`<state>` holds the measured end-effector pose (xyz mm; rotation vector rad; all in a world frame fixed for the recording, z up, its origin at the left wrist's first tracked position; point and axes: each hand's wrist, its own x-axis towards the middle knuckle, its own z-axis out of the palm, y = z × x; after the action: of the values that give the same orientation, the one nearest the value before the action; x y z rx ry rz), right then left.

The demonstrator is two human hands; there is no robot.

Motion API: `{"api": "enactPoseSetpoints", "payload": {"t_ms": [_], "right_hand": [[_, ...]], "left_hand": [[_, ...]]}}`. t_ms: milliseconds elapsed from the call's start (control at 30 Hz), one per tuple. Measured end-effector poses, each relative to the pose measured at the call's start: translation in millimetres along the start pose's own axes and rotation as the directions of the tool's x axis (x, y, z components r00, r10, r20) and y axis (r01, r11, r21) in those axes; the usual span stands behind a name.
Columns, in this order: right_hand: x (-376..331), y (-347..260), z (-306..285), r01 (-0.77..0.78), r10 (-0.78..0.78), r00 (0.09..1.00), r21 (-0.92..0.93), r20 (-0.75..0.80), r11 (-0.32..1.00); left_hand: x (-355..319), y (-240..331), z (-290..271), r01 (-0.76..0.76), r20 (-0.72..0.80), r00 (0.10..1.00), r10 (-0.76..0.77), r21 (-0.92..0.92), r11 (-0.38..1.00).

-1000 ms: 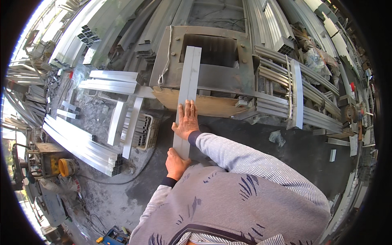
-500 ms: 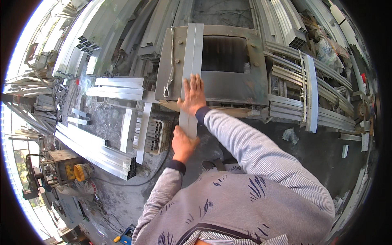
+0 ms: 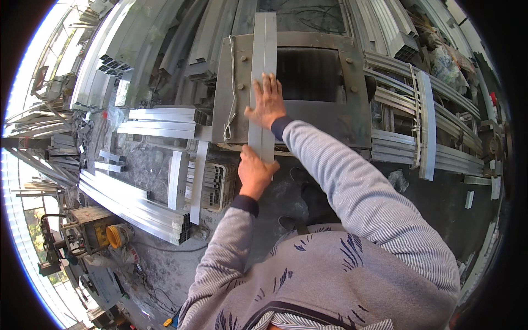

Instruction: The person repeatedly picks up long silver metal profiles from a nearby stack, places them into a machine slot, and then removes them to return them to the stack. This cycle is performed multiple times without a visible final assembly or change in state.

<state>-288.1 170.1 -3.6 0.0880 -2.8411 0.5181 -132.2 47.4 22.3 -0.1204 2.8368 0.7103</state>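
Observation:
A long grey metal profile (image 3: 263,49) lies lengthwise across a dark steel machine table (image 3: 319,118), running away from me. My right hand (image 3: 267,102) lies flat on top of the profile, fingers spread, about halfway along it. My left hand (image 3: 254,171) grips the near end of the profile at the table's front edge. A thin cord (image 3: 231,88) hangs over the table's left part.
Stacks of aluminium profiles (image 3: 159,122) lie on the floor to the left, with longer bundles (image 3: 132,206) nearer me. More profiles (image 3: 423,126) fill racks on the right. A yellow machine (image 3: 96,231) stands at lower left. Cables trail on the concrete floor.
The profile has slid forward across the table, away from me. Both hands moved with it, and I have stepped closer to the table.

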Motion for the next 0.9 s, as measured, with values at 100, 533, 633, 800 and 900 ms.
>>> {"api": "enactPoseSetpoints", "payload": {"t_ms": [100,533,633,800,900], "right_hand": [[-50,-20,-2,0.002,-0.003,0.999,0.027,0.034,1.0],[-177,-69,-13,0.003,-0.008,0.998,0.087,0.067,0.996],[-203,-80,-15,-0.015,0.003,0.995,0.121,0.095,0.992],[-243,-99,-15,-0.062,0.048,0.987,0.088,0.155,0.994],[-259,-103,-14,-0.077,0.065,0.985,0.069,0.157,0.995]], "left_hand": [[-43,-25,13,0.053,0.022,0.998,-0.052,-0.015,0.998],[-165,-88,24,0.078,0.075,0.994,-0.082,0.049,0.996],[-187,-101,25,0.066,0.07,0.995,-0.069,0.051,0.997],[-226,-125,27,0.032,0.061,0.998,-0.033,0.017,0.999],[-240,-133,29,0.009,0.048,0.999,-0.01,0.017,1.0]]}}
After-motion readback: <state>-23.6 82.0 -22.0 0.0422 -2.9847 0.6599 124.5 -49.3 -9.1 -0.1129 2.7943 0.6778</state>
